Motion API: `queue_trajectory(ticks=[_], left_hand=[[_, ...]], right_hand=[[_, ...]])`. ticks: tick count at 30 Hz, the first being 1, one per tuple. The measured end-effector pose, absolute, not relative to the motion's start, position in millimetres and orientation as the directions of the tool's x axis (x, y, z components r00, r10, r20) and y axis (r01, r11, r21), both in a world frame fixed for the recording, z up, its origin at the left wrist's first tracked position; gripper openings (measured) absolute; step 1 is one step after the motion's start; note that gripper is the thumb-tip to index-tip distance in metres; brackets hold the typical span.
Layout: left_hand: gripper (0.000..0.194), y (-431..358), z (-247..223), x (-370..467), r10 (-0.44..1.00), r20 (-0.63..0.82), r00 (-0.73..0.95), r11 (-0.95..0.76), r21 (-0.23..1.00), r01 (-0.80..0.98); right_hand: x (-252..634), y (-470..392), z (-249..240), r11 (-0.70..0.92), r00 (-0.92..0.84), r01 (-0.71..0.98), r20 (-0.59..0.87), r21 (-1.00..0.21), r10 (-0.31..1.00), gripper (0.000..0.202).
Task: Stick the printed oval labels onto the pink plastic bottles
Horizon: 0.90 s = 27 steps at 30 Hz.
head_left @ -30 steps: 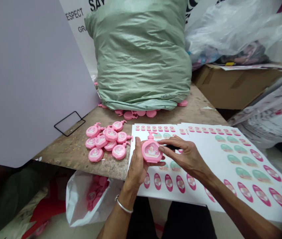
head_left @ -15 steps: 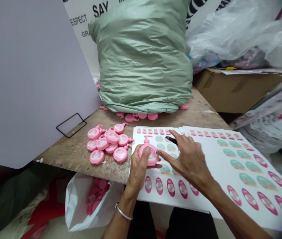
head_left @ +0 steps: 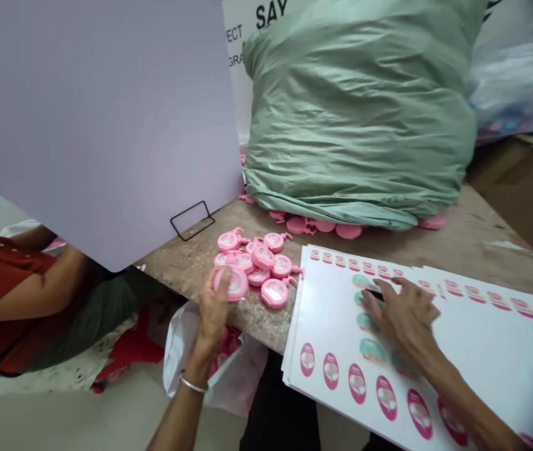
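Pink pump bottle (head_left: 233, 285) in the left hand (head_left: 212, 307), grasped with the thumb along its left side, tilted, at the near-left edge of the bottle pile (head_left: 262, 257). Perhaps touching the pile, perhaps just above it; too blurred to tell. Silver bangle (head_left: 192, 384) around the left wrist, in front of a white bag (head_left: 235, 387) with pink pieces inside, below the edge of the counter (head_left: 486, 219).

Right hand (head_left: 404, 313) over the sticker sheets (head_left: 325, 313), fingers bent, gripping a black pen-like tool (head_left: 375, 294) beside the green stickers (head_left: 372, 351). Small pink stickers (head_left: 353, 264) in a row along the far edge of the sheets, magenta ovals (head_left: 357, 383) along the near edge.

Bottles heaped just left of the sheets, most pumps pointing right. Behind them, a bulky green sack (head_left: 364, 119) on the counter, with more pink bottles (head_left: 348, 231) poking out beneath. To the left, a large lilac panel (head_left: 120, 125). Beyond its lower edge, a co-worker's red-brown sleeve (head_left: 3, 266) and bare forearm.
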<state>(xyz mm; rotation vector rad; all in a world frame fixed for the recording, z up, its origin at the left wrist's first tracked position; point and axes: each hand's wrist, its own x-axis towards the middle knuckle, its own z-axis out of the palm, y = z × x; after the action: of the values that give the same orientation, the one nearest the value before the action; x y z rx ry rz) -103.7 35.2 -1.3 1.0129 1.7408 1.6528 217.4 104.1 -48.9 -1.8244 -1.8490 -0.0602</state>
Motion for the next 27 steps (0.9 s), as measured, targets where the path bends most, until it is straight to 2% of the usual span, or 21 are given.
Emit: queue_trajectory(ticks=[2, 5, 7, 10, 15, 19, 22, 27], left_hand=[[0.032, 50, -11, -155, 0.714, 0.237, -0.659, -0.025, 0.949, 0.314], [0.037, 84, -28, -209, 0.69, 0.266, -0.673, -0.037, 0.942, 0.334], [0.038, 111, -37, -226, 0.736, 0.259, -0.625, -0.07, 0.948, 0.31], [0.038, 144, -47, -233, 0.828, 0.247, -0.504, -0.13, 0.958, 0.256], [0.041, 159, -51, -228, 0.944, 0.196, -0.266, -0.16, 0.975, 0.152], [0.037, 130, -52, -225, 0.964, 0.156, -0.217, -0.129, 0.983, 0.13], [0.036, 89, -54, -229, 0.952, 0.141, -0.272, -0.104, 0.984, 0.144], [0.031, 5, -63, -249, 0.847, 0.173, -0.502, -0.084, 0.977, 0.196]], right_hand=[[202, 100, -45, 0.243, -0.083, 0.927, 0.475, -0.286, 0.876, 0.049], [158, 100, -36, 0.568, -0.423, 0.761, 0.425, -0.314, 0.8, 0.087], [127, 107, -37, 0.639, -0.556, 0.673, 0.317, -0.371, 0.769, 0.111], [92, 123, -44, 0.635, -0.6, 0.67, 0.223, -0.384, 0.768, 0.126], [57, 127, -53, 0.654, -0.648, 0.664, 0.158, -0.363, 0.745, 0.118], [28, 103, -55, 0.705, -0.684, 0.599, 0.215, -0.38, 0.697, 0.107], [3, 77, -56, 0.759, -0.714, 0.519, 0.289, -0.393, 0.637, 0.096], [-33, 30, -59, 0.808, -0.758, 0.479, 0.301, -0.343, 0.578, 0.09]])
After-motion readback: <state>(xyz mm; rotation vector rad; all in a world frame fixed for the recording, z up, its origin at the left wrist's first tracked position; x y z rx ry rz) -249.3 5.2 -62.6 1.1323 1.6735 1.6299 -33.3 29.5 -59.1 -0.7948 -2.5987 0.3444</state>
